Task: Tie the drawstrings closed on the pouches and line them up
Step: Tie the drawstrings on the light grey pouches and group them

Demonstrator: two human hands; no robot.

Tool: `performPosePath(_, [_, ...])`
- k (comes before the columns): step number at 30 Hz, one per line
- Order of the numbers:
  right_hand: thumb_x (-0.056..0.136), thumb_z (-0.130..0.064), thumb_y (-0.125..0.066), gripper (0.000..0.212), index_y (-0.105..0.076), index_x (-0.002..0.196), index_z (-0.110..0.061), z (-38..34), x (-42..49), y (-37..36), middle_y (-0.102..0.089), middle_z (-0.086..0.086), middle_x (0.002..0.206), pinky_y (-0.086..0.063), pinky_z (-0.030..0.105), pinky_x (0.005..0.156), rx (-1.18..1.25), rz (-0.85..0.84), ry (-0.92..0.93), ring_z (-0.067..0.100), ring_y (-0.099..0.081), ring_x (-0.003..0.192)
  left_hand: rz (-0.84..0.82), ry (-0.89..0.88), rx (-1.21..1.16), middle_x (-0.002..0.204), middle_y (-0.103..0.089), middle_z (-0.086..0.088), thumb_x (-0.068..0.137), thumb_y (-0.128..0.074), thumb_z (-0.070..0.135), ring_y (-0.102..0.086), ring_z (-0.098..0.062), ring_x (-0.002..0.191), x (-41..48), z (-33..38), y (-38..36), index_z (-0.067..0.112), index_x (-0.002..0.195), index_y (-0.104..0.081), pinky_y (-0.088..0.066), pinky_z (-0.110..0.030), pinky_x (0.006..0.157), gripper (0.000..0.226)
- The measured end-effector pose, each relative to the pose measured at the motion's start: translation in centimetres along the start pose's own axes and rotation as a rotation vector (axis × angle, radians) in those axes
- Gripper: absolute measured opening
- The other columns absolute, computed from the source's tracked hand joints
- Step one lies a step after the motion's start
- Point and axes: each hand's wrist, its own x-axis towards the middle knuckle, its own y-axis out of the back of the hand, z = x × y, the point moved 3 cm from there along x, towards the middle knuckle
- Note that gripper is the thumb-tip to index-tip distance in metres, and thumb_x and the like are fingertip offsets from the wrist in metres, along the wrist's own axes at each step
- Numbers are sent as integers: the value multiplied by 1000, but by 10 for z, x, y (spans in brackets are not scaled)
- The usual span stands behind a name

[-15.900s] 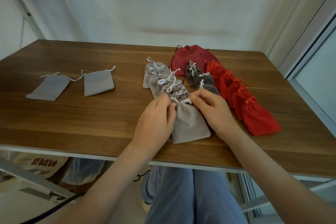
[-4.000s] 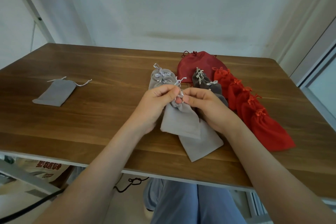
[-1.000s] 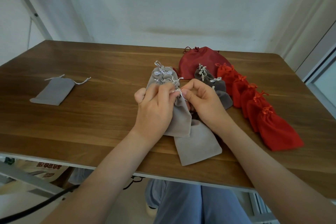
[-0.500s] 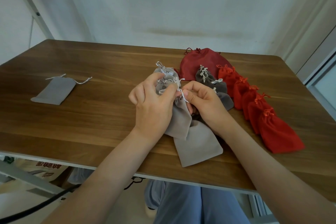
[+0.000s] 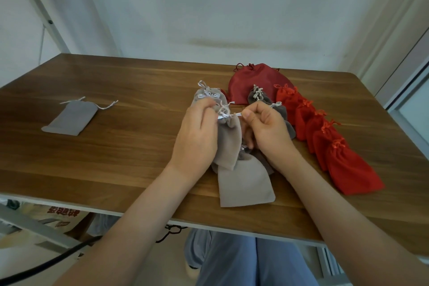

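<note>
Head view. Item in work: grey pouch [image 5: 228, 144], held up off the wooden table [image 5: 116, 158], neck uppermost, body hanging between the two hands. The neck is gathered. The white drawstring [image 5: 226, 115] shows a small loop above the gather and a taut run to the right.

Handling note (judgement): the knot looks to be at the tightening stage. Draw both cord ends apart evenly and level, close to the neck, so the gather closes fully and the loop is not pulled through. Thin cord calls for a firm pinch near the knot.

Left hand [image 5: 197, 139]: just left of the grey pouch, back toward the camera, fingers curled in at the neck and closed on the left run of the drawstring. The exact pinch is hidden behind the knuckles.

Right hand [image 5: 267, 132]: just right of the grey pouch, thumb and forefinger nipped on the right cord end, other fingers curled toward the palm.

Other stock, placed from the grey pouch:
- flat pouch [image 5: 246, 183]: directly beneath and nearer; neck hidden.
- tied grey pouches [image 5: 209, 97]: just behind.
- dark grey pouches [image 5: 260, 97]: behind and right.
- red pouches [image 5: 336, 146]: a row to the right.
- big dark-red bag [image 5: 250, 81]: behind and right.
- untied pouch [image 5: 72, 117]: well apart to the left, cords loose.
</note>
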Motion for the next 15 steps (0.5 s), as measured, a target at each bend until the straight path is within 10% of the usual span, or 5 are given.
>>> performPosePath(10, [96, -13, -50, 7, -56, 99, -15, -8, -2, 2, -60, -10, 59, -41, 15, 50, -10, -114, 32, 5, -50, 50, -142, 261, -327, 99, -54, 3, 100, -32, 26, -51, -13, 85, 4, -6, 8, 9, 99, -52, -34, -14, 73, 26])
performPosePath(15, [82, -23, -69, 56, -38, 129, -29, -22, -5, -2, -58, -3, 109, -44, 12, 78, -283, -392, 63, 5, -55, 92, -92, 361, -251, 75, -41, 6, 101, -36, 19, -38, -10, 60, 5, -14, 20, 13, 85, -40, -26, -22, 56, 17])
